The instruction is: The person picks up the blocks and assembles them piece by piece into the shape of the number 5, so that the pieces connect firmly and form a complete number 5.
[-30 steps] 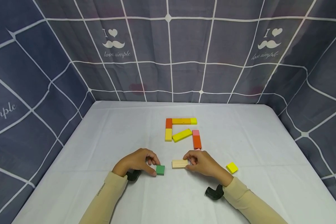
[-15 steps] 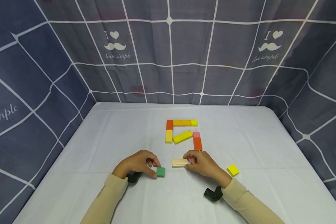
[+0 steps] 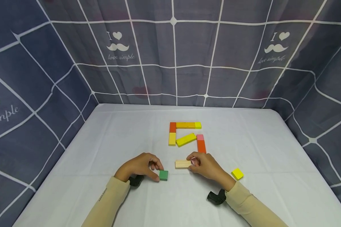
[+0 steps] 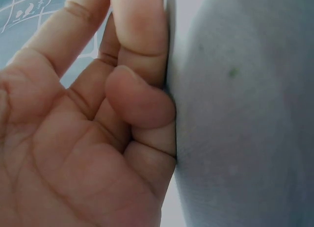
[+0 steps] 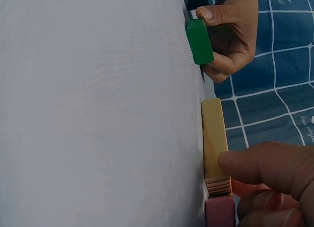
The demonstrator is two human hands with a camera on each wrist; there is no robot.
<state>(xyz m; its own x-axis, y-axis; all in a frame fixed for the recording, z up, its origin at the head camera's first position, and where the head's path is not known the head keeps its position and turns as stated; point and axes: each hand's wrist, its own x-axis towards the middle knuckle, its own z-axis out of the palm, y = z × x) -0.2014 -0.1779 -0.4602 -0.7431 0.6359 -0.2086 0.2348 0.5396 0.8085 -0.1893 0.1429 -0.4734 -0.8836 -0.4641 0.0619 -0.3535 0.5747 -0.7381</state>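
A small green block [image 3: 163,175] lies on the white table, held by my left hand [image 3: 142,166] between thumb and a finger. The right wrist view also shows the green block [image 5: 199,41] with those fingertips at its edges. To its right, my right hand [image 3: 206,166] pinches a plain wooden block [image 3: 183,164] by its right end. My right thumb [image 5: 240,164] presses the side of the wooden block [image 5: 214,134]. A pink block [image 5: 220,211] adjoins its end, mostly hidden by my hand in the head view. The left wrist view shows only my left palm and fingers [image 4: 73,138].
Farther back, red, yellow and pink blocks form a bent outline: a red block [image 3: 172,127], an orange-yellow block [image 3: 185,125], a slanted yellow block [image 3: 186,139], a red-orange block [image 3: 201,146]. A loose yellow block [image 3: 237,173] lies right of my right hand. Grey curtains [image 3: 193,44] surround the table.
The wooden block has slid slightly away from me under my right hand. My left hand and the green block stay nearly in place. The head view has shifted a little.
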